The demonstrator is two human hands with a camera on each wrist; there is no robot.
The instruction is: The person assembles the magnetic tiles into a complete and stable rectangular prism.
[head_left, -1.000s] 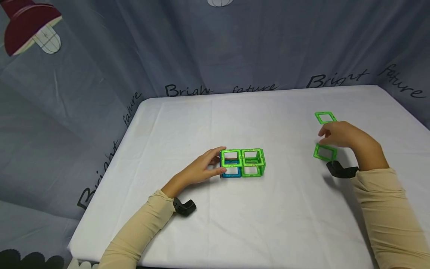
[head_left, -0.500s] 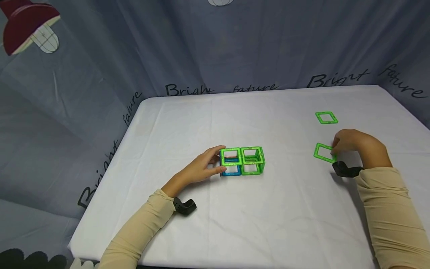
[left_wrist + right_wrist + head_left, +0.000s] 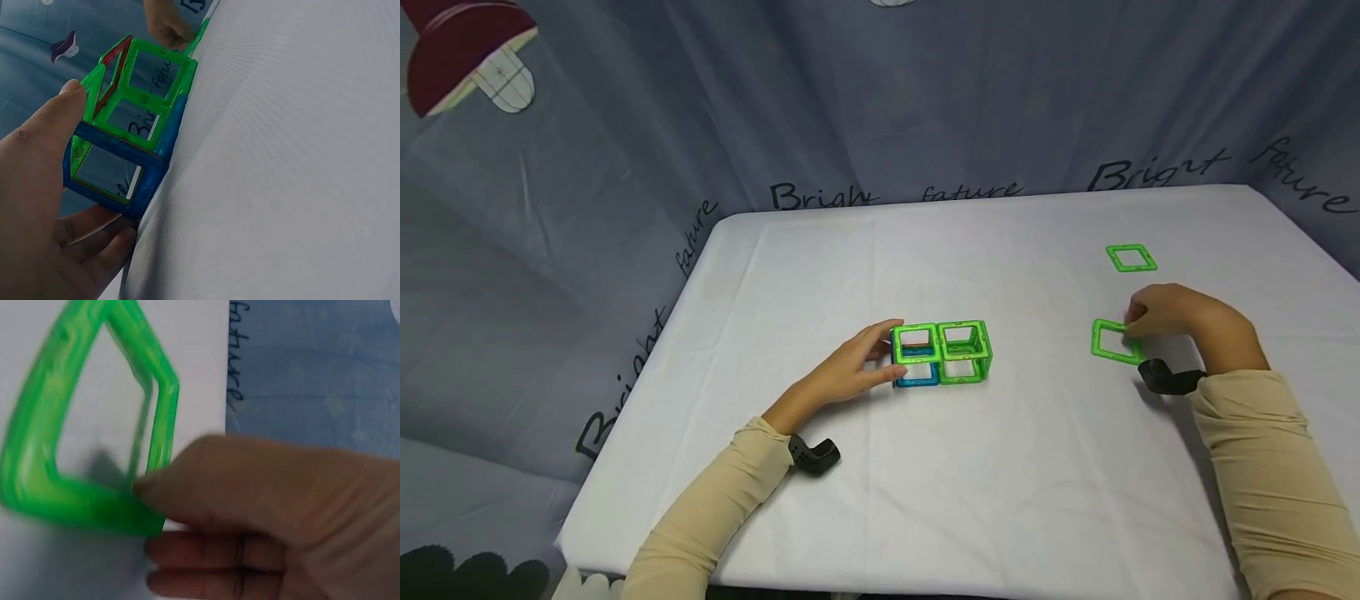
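My left hand [image 3: 850, 371] grips the left end of a block built from magnetic tiles [image 3: 937, 343], two open cubes side by side on the white table. Most of its tiles are green, with a blue square [image 3: 150, 175] at the held end and a red edge [image 3: 100, 106] visible in the left wrist view. The thumb lies along one side and the fingers along the other. Far to the right, my right hand [image 3: 1187, 321] pinches a loose green square magnetic tile [image 3: 1096, 337] by its near right corner. In the right wrist view this tile [image 3: 28, 444] tilts over the cloth.
Another green square tile [image 3: 1138, 267] lies flat on the table, beyond the right hand. White cloth covers the table [image 3: 1000, 483], and a grey-blue curtain [image 3: 820, 100] with lettering hangs behind and to the left. A black wrist camera [image 3: 1165, 379] sits below the right wrist.
My right hand has come down from above the nearer green tile, taken hold of it and shifted it slightly left. The left hand has stayed on the block.
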